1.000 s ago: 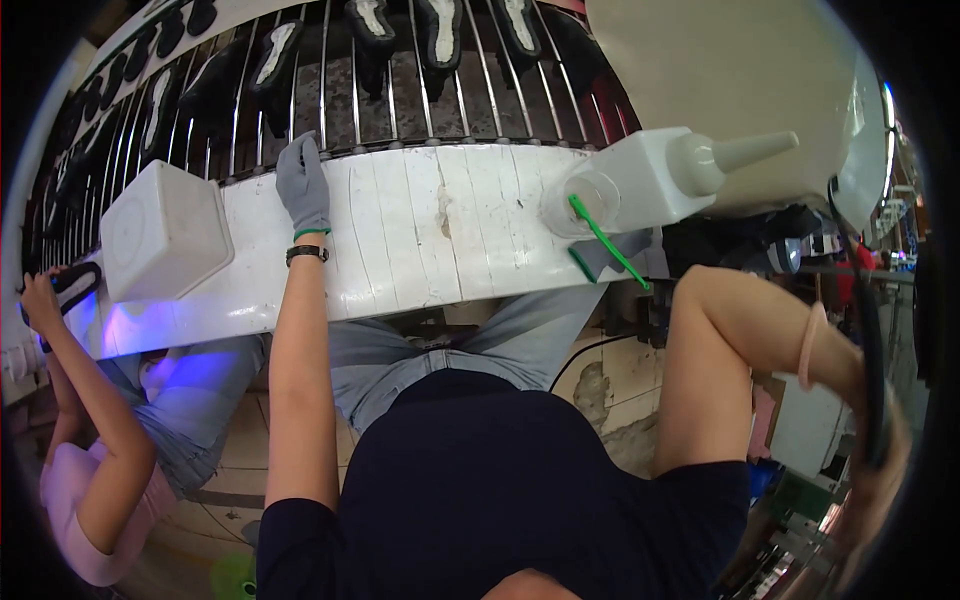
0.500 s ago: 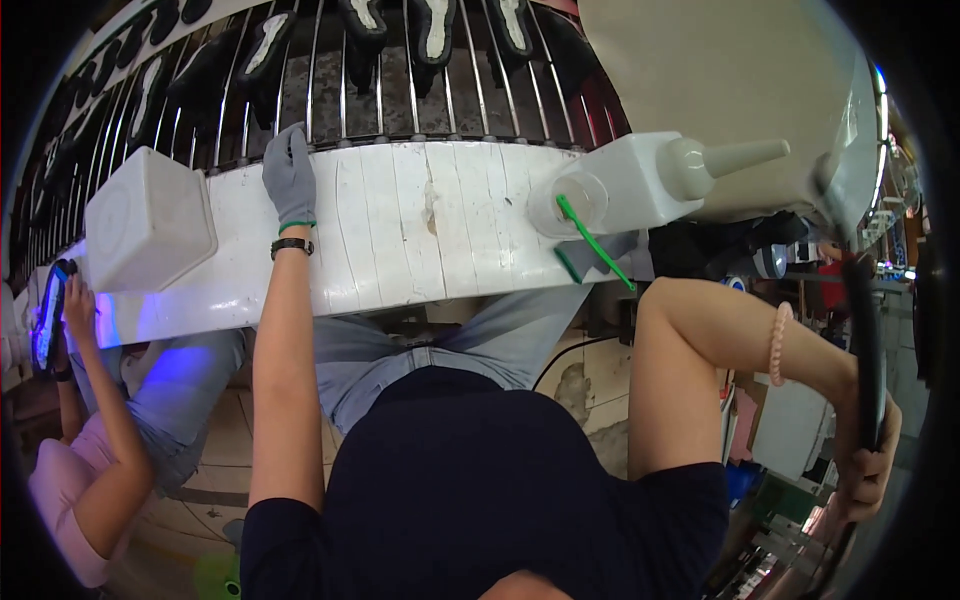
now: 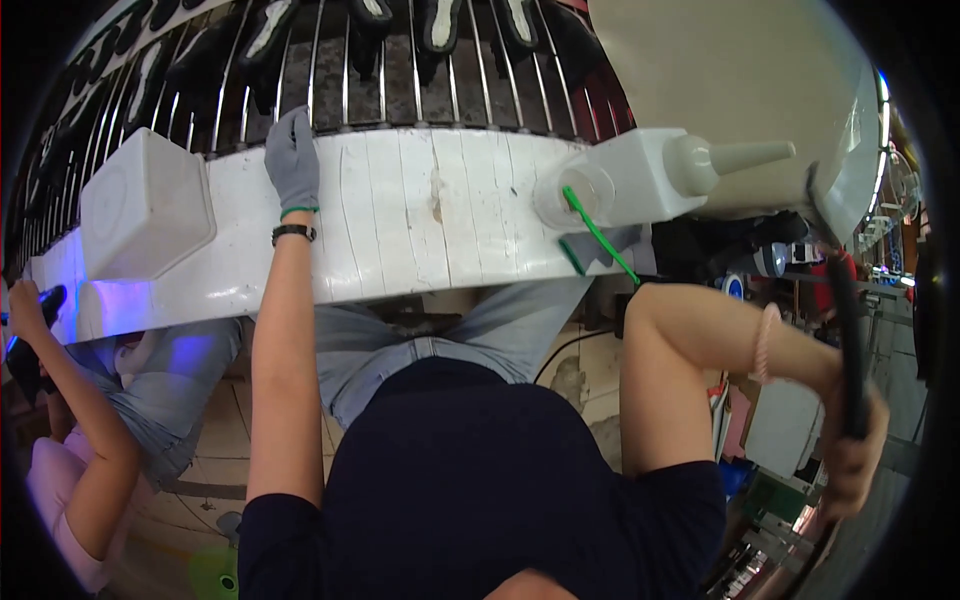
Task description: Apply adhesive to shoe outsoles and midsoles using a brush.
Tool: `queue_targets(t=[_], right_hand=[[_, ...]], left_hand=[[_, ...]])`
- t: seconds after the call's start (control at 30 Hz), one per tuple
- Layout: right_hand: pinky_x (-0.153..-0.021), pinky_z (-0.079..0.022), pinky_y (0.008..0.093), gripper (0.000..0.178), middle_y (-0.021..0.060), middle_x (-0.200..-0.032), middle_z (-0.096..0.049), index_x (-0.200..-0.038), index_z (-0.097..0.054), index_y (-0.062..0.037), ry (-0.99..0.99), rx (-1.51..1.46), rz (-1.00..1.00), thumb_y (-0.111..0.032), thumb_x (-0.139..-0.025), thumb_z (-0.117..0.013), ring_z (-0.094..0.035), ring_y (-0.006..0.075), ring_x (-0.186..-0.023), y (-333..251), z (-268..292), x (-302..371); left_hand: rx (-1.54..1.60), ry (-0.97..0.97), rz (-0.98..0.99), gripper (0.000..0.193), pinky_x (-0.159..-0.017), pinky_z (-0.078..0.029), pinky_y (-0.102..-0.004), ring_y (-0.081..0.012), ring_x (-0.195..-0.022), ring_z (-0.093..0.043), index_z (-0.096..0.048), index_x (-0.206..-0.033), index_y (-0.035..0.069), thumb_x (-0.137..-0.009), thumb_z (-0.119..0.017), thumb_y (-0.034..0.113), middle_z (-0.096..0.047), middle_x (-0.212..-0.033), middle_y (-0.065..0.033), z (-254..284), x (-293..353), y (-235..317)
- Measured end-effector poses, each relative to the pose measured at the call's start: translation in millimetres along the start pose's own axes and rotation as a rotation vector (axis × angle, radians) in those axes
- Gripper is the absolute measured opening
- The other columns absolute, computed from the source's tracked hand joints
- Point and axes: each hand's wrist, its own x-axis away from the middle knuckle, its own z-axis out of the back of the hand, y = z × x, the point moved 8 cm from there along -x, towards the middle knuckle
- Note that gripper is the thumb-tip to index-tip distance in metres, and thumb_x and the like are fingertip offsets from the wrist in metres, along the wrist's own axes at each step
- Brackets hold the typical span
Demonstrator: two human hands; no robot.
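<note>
My left hand (image 3: pixel 292 168), in a grey glove with a green cuff, rests on the white ledge (image 3: pixel 390 220) beside the metal roller rack. Its fingers are curled closed at the ledge's far edge; anything inside them is hidden. Out at the far right, my bare right hand (image 3: pixel 855 455) is raised and blurred by motion. Its fingers close around the lower part of a long black bar-like thing (image 3: pixel 848 330), whose kind I cannot make out. Across the rollers lie several black shoe parts (image 3: pixel 440 28) with whitish strips along their upturned undersides.
A white plastic tub (image 3: pixel 140 205) lies tipped on the ledge at left. On the right are a white squeeze bottle (image 3: pixel 640 175), a clear cup (image 3: pixel 575 200) with a green-handled brush (image 3: pixel 605 240), and a grey glove (image 3: pixel 605 252). A co-worker's hand (image 3: pixel 28 312) holds a blue-lit black shoe.
My right hand and the black thing have shifted slightly left and blurred. My left hand stays at the ledge's edge. The co-worker's hand and shoe have moved left.
</note>
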Motion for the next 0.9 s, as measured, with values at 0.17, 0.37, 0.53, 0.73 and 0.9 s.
queue_targets(t=[0.17,0.37,0.53,0.73,0.9], right_hand=[[-0.054,-0.035,0.0206,0.014,-0.001,-0.08,-0.056,-0.081,-0.057,-0.0086,-0.036,-0.277,0.083,-0.007,-0.088,-0.045,-0.053,0.0082,-0.067,-3,-7,0],[-0.058,-0.042,0.0203,0.019,0.0013,-0.082,-0.06,-0.081,-0.057,-0.0054,-0.269,-0.368,-0.048,-0.004,-0.089,-0.04,-0.055,0.0123,-0.066,1,-2,-10],[-0.057,-0.036,0.0225,0.012,-0.0014,-0.078,-0.05,-0.084,-0.055,-0.0078,-0.099,0.002,-0.025,-0.002,-0.084,-0.044,-0.048,0.009,-0.066,-31,-7,-11],[-0.062,-0.043,0.0271,0.019,0.0076,-0.083,-0.057,-0.092,-0.057,-0.0002,-0.069,-0.252,0.14,0.004,-0.076,-0.046,-0.056,0.0151,-0.072,-13,-27,-3],[-0.061,-0.043,0.0245,0.013,0.0012,-0.08,-0.055,-0.088,-0.059,-0.0061,-0.215,-0.332,0.115,-0.001,-0.084,-0.048,-0.055,0.0101,-0.07,-59,34,0]], left_hand=[[-0.005,0.005,-0.007,0.03,-0.089,-0.047,-0.035,-0.0284,-0.1,-0.061,-0.066,-0.11,0.004,-0.098,-0.049,0.026,-0.065,-0.108,-0.0123,0,0,-1],[-0.015,0.006,-0.011,0.029,-0.089,-0.047,-0.0347,-0.0279,-0.101,-0.061,-0.066,-0.109,0.005,-0.097,-0.05,0.026,-0.066,-0.108,-0.0114,1,2,-4],[-0.006,0.02,0.009,0.029,-0.089,-0.046,-0.0348,-0.0274,-0.102,-0.061,-0.066,-0.109,0.006,-0.097,-0.05,0.026,-0.066,-0.108,-0.0109,1,10,-12],[0.015,0.013,-0.018,0.03,-0.09,-0.046,-0.0348,-0.0271,-0.101,-0.061,-0.066,-0.11,0.005,-0.097,-0.051,0.027,-0.066,-0.108,-0.0111,-2,-5,-2],[0.025,0.029,0.01,0.029,-0.089,-0.047,-0.0343,-0.0269,-0.101,-0.061,-0.067,-0.109,0.004,-0.097,-0.052,0.026,-0.066,-0.108,-0.0115,6,1,-7]])
